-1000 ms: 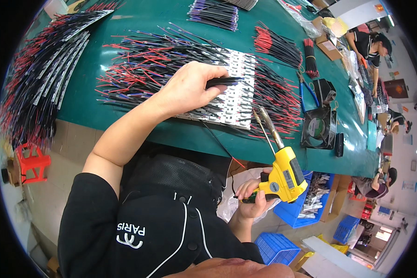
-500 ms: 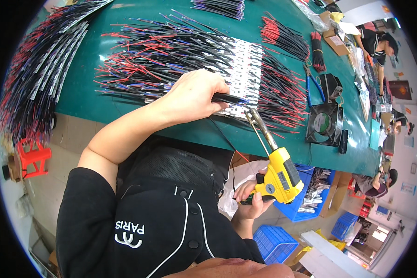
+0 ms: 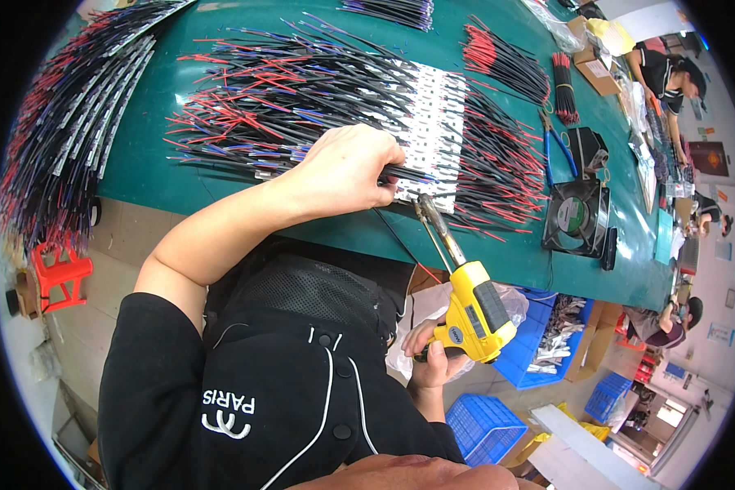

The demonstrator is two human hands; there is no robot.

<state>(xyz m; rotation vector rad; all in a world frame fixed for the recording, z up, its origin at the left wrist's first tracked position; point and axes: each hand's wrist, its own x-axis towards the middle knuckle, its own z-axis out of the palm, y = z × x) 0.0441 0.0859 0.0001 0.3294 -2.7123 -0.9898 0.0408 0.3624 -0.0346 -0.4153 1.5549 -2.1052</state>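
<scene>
L hand (image 3: 347,167) is pressing down on a black wire (image 3: 412,173) at the near edge of the white strip boards (image 3: 437,131), fingers curled together and pinching the wire against the board; fingertips are pointing right. R hand (image 3: 433,359) is gripping the handle of the yellow soldering gun (image 3: 474,314), fingers wrapped tight round it, down off the near edge of the green table (image 3: 155,163). Gun's long axis is running from near-right up to far-left, its metal tip (image 3: 423,204) sitting just right of and nearer than the L fingertips, about touching the board edge where the wire ends. So the joint is lying right beside the L fingers, tip closing in from the near side; L hand is the nearer one to the wire. Vs the earlier frames: tip has been creeping up toward the pinched wire, gun swinging closer in; L hand is staying planted on the same spot. Black fan (image 3: 576,216) and blue pliers (image 3: 557,151) are lying to the right, well apart.
</scene>
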